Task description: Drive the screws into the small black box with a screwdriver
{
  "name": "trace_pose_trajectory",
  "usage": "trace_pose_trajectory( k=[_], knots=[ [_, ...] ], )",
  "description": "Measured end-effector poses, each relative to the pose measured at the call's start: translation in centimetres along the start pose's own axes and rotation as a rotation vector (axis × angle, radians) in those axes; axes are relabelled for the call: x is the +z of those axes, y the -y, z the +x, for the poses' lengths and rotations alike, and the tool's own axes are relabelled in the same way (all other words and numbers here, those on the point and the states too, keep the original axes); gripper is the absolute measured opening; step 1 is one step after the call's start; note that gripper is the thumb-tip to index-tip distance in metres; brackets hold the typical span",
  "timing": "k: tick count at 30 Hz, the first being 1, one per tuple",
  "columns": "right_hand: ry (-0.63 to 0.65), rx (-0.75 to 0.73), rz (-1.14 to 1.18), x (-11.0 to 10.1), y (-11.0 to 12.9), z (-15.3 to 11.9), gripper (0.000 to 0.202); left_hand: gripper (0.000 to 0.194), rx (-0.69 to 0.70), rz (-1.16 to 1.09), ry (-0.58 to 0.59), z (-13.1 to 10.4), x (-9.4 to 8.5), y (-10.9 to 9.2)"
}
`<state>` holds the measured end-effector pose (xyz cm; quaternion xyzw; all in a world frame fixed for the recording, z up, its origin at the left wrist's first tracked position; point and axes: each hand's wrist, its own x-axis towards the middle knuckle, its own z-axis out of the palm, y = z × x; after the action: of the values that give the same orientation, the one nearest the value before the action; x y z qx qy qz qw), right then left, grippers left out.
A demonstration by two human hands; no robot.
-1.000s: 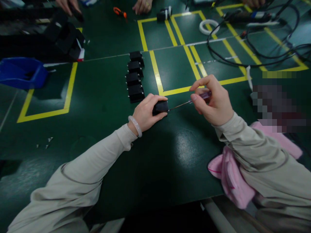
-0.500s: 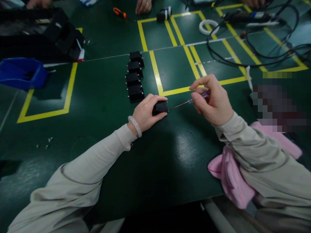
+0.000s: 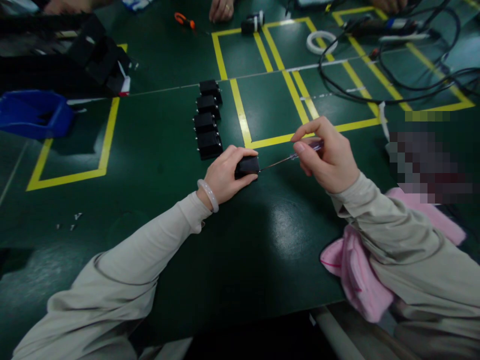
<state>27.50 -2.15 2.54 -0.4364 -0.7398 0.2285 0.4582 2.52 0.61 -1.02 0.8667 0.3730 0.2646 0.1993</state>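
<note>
My left hand (image 3: pixel 227 173) grips a small black block (image 3: pixel 248 166) against the green table, thumb and fingers on opposite sides. In my right hand (image 3: pixel 328 156) is a screwdriver (image 3: pixel 317 146) with a clear purplish handle. Its thin shaft points left and down, and the tip meets the right face of the block beside a small screw. Just beyond my left hand, several similar black blocks (image 3: pixel 206 121) stand in a row, with small screws sticking out of their ends.
Loose screws (image 3: pixel 78 216) lie at left, below a blue bin (image 3: pixel 35 114) and a large black assembly (image 3: pixel 90 55). A pink cloth (image 3: pixel 360 275) sits by my right forearm. Farther back are a white tape roll (image 3: pixel 321 42), black cables (image 3: pixel 326 80), orange-handled pliers (image 3: pixel 184 21) and another person's hand (image 3: pixel 221 10).
My right hand has shifted very slightly left with the screwdriver. At the top left, another person's hand and forearm have moved to the right. My left hand and the block look unchanged.
</note>
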Motion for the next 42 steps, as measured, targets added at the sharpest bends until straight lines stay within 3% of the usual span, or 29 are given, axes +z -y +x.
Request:
trace_pose_trajectory(
  k=[42],
  knots=[
    [0.009, 0.050, 0.004, 0.04, 0.21, -0.06, 0.028, 0.042, -0.016, -0.004, 0.007, 0.02, -0.09, -0.12]
  ],
)
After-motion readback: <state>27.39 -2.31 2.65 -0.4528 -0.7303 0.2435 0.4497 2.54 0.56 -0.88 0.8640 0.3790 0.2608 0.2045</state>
